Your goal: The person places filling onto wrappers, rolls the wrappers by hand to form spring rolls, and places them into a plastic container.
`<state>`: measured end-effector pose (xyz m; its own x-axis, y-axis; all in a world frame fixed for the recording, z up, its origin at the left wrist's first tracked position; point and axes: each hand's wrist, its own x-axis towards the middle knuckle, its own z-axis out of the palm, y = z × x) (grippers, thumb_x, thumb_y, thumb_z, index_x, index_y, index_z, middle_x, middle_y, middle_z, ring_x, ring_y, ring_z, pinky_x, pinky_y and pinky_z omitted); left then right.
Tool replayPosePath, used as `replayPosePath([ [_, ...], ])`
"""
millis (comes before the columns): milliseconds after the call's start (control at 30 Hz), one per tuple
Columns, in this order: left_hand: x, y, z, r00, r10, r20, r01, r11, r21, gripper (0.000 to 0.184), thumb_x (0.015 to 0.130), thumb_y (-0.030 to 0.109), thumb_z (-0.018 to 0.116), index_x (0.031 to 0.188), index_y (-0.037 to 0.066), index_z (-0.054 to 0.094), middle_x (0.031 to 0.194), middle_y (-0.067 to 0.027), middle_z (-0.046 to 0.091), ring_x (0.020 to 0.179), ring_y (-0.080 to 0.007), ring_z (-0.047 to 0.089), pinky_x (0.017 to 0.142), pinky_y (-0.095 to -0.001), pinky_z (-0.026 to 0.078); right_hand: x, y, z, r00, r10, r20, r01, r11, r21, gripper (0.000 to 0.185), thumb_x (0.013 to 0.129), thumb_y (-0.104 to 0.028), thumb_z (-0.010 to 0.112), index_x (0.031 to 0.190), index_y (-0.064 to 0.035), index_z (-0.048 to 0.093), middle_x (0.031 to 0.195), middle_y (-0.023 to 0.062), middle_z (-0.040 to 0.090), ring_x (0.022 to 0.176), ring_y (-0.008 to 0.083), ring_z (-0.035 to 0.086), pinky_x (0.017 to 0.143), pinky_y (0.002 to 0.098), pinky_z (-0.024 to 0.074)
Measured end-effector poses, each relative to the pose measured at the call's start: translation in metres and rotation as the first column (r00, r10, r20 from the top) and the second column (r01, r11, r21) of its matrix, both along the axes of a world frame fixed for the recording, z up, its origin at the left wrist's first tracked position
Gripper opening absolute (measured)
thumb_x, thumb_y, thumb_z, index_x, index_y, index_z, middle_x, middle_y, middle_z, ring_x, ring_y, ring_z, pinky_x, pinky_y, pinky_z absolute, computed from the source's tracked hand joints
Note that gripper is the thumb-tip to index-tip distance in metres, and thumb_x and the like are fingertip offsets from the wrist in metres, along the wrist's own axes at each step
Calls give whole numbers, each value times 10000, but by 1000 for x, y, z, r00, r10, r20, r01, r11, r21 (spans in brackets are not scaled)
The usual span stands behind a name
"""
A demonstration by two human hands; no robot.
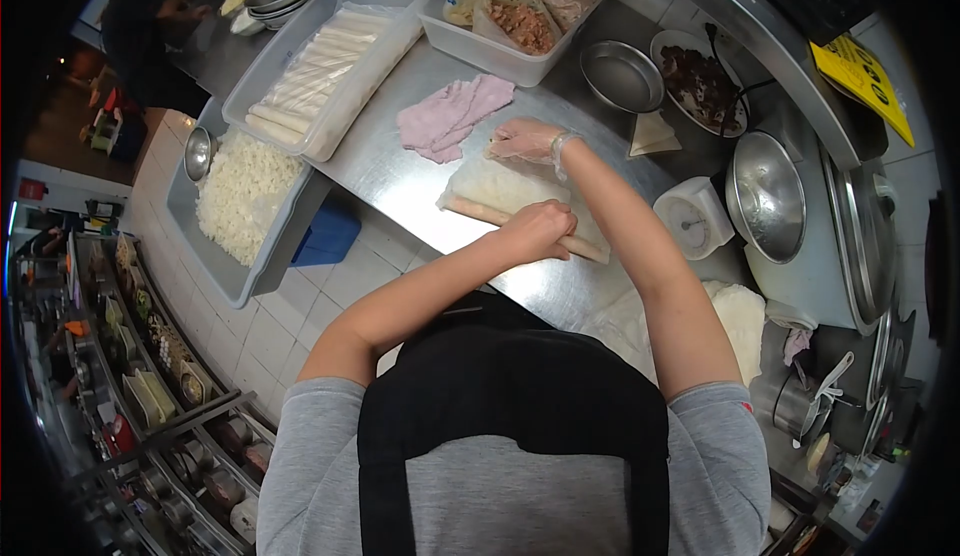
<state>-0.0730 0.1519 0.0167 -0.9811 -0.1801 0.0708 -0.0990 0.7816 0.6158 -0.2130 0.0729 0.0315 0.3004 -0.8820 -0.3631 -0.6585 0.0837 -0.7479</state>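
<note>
A pale, thin sheet lies on the steel table, with a long tan roll along its near edge. My left hand is closed over the roll near its right part, knuckles up; its fingertips are mostly hidden. Beyond it, my right hand, in a clear plastic glove, has its fingers together and bent down on the far edge of the sheet. A crumpled pink cloth lies to the left of my right hand.
Around the table are a tub of wrapped white rolls, a grey tub of white rice-like food, a container of filling bags, a steel bowl, a dial scale and white sheets. A person stands back left.
</note>
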Motion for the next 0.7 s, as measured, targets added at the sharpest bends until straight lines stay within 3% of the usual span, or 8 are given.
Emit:
replayPosePath([
  [233, -5, 13, 0, 999, -24, -35, 23, 999, -33, 342, 626, 216, 818, 850, 36, 633, 891, -109, 610, 934, -305, 585, 800, -399, 488, 0, 1, 1, 997, 23, 78, -24, 1000, 13, 371, 829, -371, 611, 639, -112, 426, 602, -42, 352, 566, 104, 320, 518, 312, 259],
  [333, -8, 21, 0, 999, 13, -36, -15, 999, -45, 328, 644, 226, 806, 857, 46, 634, 906, -96, 608, 955, -291, 577, 813, -392, 480, -1, -2, -5, 1000, 7, -11, -7, 1000, -5, 370, 838, -361, 612, 637, -116, 421, 598, -47, 349, 565, 97, 316, 515, 304, 256],
  [400, -9, 26, -4, 999, 6, -40, -10, 995, -99, 348, 643, 254, 808, 864, 51, 632, 916, -90, 604, 949, -279, 573, 815, -383, 473, -3, -4, -9, 993, 20, 118, -24, 999, 29, 360, 841, -345, 611, 636, -118, 422, 597, -50, 347, 562, 93, 317, 513, 302, 254],
  [700, -14, 38, -8, 998, 26, -53, -33, 989, -142, 410, 664, 357, 779, 903, 57, 634, 937, -81, 597, 934, -267, 569, 816, -387, 461, -3, -5, -10, 1000, 7, 30, -7, 1000, 7, 330, 842, -317, 608, 647, -114, 434, 609, -52, 362, 575, 89, 323, 517, 306, 262],
])
